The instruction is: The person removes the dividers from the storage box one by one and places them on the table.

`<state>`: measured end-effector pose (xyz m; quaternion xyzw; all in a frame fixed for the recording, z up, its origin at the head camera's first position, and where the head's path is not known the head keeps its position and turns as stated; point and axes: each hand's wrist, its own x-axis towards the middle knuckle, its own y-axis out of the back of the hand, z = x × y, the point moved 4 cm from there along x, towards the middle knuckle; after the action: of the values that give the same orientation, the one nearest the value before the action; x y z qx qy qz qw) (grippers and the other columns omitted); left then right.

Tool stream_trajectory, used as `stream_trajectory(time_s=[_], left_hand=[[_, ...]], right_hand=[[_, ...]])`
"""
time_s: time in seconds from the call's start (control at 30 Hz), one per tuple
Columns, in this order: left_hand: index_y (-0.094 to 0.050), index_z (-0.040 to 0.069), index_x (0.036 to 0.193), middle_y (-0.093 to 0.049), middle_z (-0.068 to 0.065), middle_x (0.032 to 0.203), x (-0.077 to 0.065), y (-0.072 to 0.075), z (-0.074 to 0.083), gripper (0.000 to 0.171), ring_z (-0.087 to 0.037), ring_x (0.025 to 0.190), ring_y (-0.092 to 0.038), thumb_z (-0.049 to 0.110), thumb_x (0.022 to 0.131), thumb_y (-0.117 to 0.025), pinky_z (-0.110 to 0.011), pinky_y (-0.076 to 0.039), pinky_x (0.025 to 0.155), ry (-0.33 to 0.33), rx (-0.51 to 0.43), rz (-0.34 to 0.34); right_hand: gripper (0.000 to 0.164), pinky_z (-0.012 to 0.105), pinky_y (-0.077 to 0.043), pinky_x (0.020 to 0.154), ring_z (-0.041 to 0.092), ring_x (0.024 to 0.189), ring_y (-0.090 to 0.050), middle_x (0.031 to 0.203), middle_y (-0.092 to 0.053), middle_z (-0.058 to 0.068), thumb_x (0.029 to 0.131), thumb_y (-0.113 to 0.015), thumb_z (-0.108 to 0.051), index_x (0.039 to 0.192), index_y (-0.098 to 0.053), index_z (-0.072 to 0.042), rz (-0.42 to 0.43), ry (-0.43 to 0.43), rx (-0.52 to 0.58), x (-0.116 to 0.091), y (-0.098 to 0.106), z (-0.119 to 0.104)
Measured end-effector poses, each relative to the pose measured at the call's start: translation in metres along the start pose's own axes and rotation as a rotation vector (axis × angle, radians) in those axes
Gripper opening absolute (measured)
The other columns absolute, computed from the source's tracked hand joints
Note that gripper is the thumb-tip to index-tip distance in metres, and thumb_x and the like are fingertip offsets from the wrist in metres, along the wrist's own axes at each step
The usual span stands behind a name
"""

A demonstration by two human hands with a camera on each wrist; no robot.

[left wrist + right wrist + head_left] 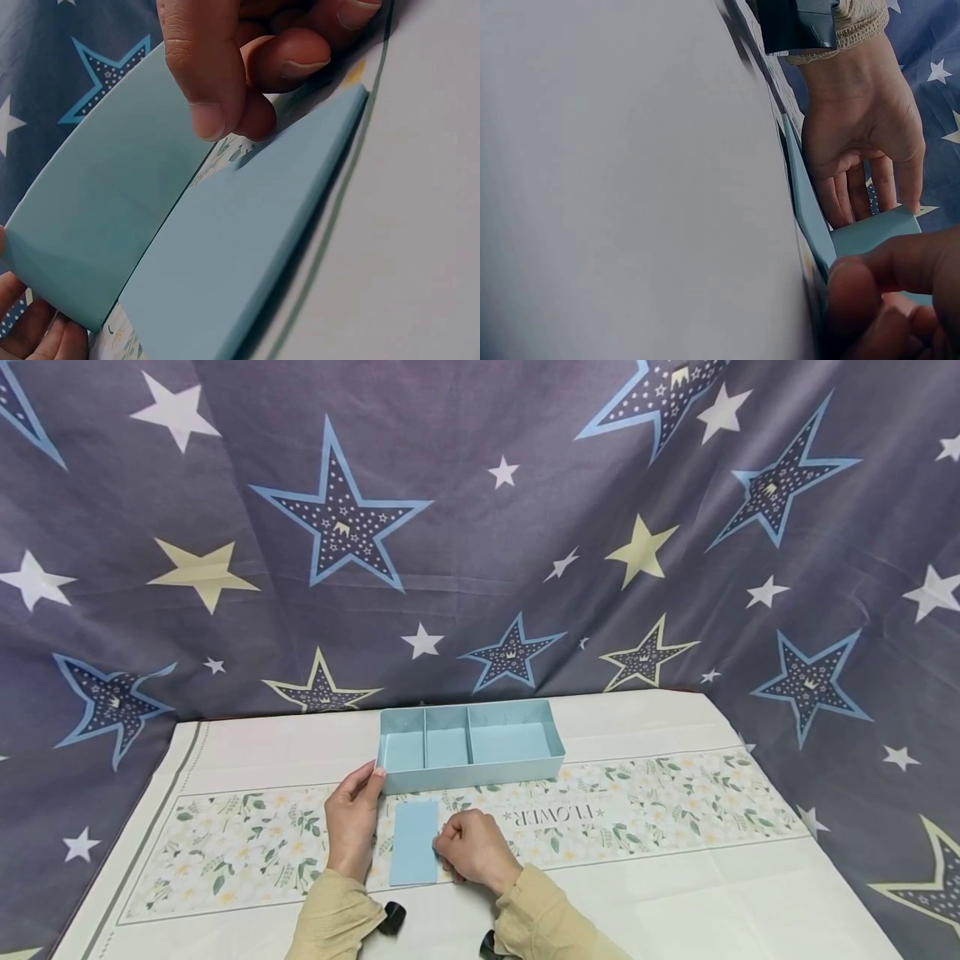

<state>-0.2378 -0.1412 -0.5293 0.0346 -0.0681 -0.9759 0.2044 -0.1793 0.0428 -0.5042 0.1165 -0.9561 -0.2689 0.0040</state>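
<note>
A light blue open box point(517, 773) with several compartments stands on the table, its long side facing me. My left hand point(352, 818) grips its near left corner, thumb at the rim and fingers along the end wall. Nearer to me a flat, light blue rectangular piece point(415, 843) lies lengthwise between my hands. My right hand point(476, 847) is at its right edge, fingers curled in. In the left wrist view the right hand's fingertips point(206, 120) come close together just over that edge, with nothing seen between them. The right wrist view shows the left thumb on the box's corner point(911, 217).
Under everything is a white tablecloth point(697, 893) with a floral band and the word FLOWER, upside down to me. A dark star-printed curtain point(465, 568) hangs right behind the box and along both sides. Black straps point(392, 918) sit at my wrists.
</note>
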Motion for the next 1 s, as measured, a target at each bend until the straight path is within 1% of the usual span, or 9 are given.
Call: stream_trajectory(time_s=[0.13,0.27,0.3,0.4,0.5,0.57,0.73,0.9,1.0], left_hand=[[-0.058,0.03,0.112,-0.058,0.002,0.113,0.014,-0.005,-0.024,0.043,-0.007,0.098,-0.052,0.057,0.079,-0.058,-0.034,-0.049,0.087,-0.033,0.017,0.025],[-0.059,0.028,0.113,-0.058,0.001,0.113,0.013,-0.004,-0.021,0.041,-0.008,0.098,-0.052,0.054,0.08,-0.059,-0.035,-0.049,0.086,-0.039,0.026,0.027],[-0.058,0.027,0.114,-0.058,-0.002,0.115,0.01,-0.003,-0.016,0.041,-0.011,0.1,-0.052,0.051,0.081,-0.059,-0.037,-0.048,0.088,-0.041,0.01,0.013],[-0.058,0.023,0.116,-0.057,-0.005,0.116,0.007,-0.002,-0.011,0.041,-0.015,0.101,-0.052,0.047,0.083,-0.06,-0.041,-0.047,0.089,-0.04,-0.009,0.004],[-0.059,0.026,0.114,-0.058,-0.002,0.114,0.008,-0.002,-0.013,0.042,-0.012,0.099,-0.052,0.052,0.081,-0.059,-0.038,-0.048,0.087,-0.036,-0.007,0.009],[-0.059,0.029,0.112,-0.059,0.002,0.111,0.011,-0.003,-0.021,0.043,-0.008,0.097,-0.052,0.057,0.079,-0.058,-0.035,-0.049,0.086,-0.029,0.013,0.025],[-0.058,0.031,0.112,-0.058,0.002,0.114,0.015,-0.004,-0.027,0.045,-0.008,0.098,-0.052,0.06,0.077,-0.058,-0.036,-0.048,0.088,-0.018,0.005,0.021],[-0.059,0.032,0.11,-0.059,0.005,0.111,0.013,-0.004,-0.024,0.046,-0.005,0.095,-0.052,0.062,0.076,-0.058,-0.032,-0.05,0.085,-0.029,0.021,0.032],[-0.059,0.026,0.113,-0.058,-0.001,0.113,0.008,-0.002,-0.015,0.044,-0.01,0.098,-0.053,0.055,0.08,-0.059,-0.037,-0.049,0.087,-0.037,0.006,0.02]], right_hand=[[0.025,0.026,-0.04,0.03,0.016,0.032,-0.047,0.042,-0.053,-0.001,0.082,-0.06,-0.012,0.058,-0.058,-0.012,0.003,-0.005,0.009,0.0,0.0,0.0],[0.025,0.026,-0.04,0.03,0.016,0.032,-0.047,0.042,-0.053,-0.001,0.082,-0.06,-0.012,0.058,-0.058,-0.012,0.003,-0.008,0.019,0.0,0.0,0.0],[0.024,0.026,-0.04,0.03,0.016,0.032,-0.047,0.042,-0.053,-0.001,0.082,-0.06,-0.012,0.058,-0.058,-0.011,0.003,-0.008,0.022,0.0,0.0,0.001],[0.024,0.026,-0.041,0.029,0.017,0.032,-0.048,0.043,-0.053,0.0,0.083,-0.06,-0.012,0.059,-0.058,-0.011,0.0,-0.012,0.036,0.001,0.0,0.001],[0.024,0.026,-0.041,0.03,0.017,0.033,-0.048,0.044,-0.054,0.0,0.083,-0.06,-0.014,0.059,-0.058,-0.012,-0.004,-0.024,0.056,0.001,0.0,0.002],[0.024,0.025,-0.042,0.029,0.017,0.033,-0.048,0.044,-0.054,0.001,0.083,-0.061,-0.016,0.06,-0.058,-0.013,-0.007,-0.039,0.073,0.001,0.0,0.002],[0.024,0.024,-0.043,0.029,0.018,0.035,-0.05,0.047,-0.057,0.003,0.085,-0.06,-0.023,0.063,-0.059,-0.012,-0.024,-0.084,0.117,0.002,0.002,0.002],[0.027,0.024,-0.044,0.031,0.022,0.039,-0.052,0.05,-0.058,0.007,0.085,-0.061,-0.028,0.065,-0.061,-0.009,-0.055,-0.101,0.169,0.002,0.003,0.001],[0.027,0.024,-0.044,0.032,0.023,0.04,-0.053,0.05,-0.057,0.008,0.085,-0.061,-0.028,0.066,-0.061,-0.009,-0.06,-0.086,0.177,0.002,0.004,0.001]])
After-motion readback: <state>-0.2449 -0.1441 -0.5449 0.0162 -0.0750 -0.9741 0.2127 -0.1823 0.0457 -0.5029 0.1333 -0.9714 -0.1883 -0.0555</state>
